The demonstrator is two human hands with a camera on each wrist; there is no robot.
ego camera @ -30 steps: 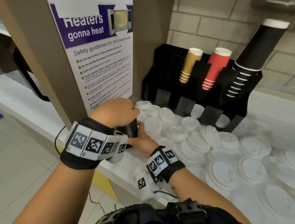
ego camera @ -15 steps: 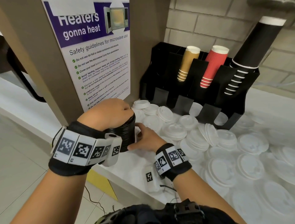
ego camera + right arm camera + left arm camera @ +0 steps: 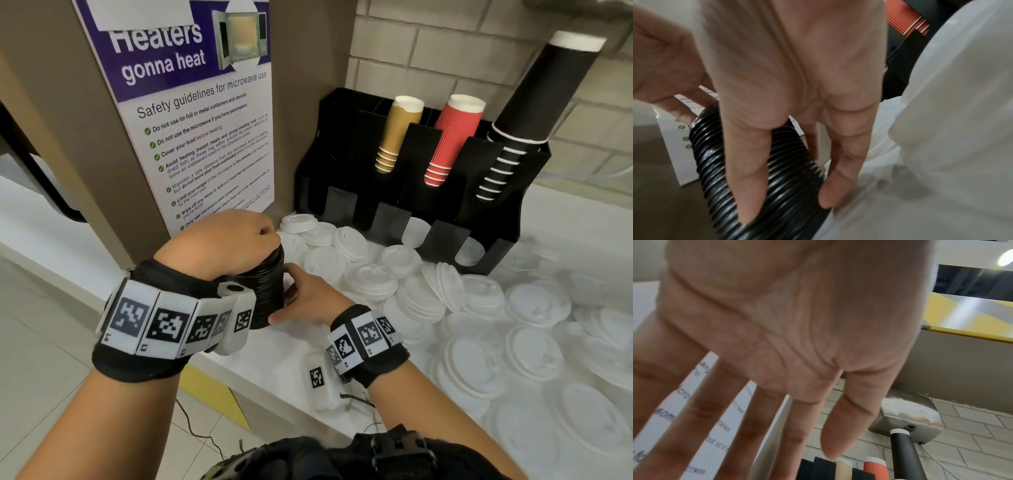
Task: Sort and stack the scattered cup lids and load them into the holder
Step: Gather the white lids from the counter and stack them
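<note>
Ridged black lid stack (image 3: pixel 267 291) held between both hands

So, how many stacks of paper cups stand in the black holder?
3: a tan stack toward the left, a red stack in the middle, a tall black stack at the right. Its far-left slots look empty.

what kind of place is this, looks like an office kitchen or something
Probably a workplace pantry or break room. A poster gives safety guidelines for microwave use, a black holder on the white counter carries stacks of paper cups, and white lids lie scattered beside it.
</note>
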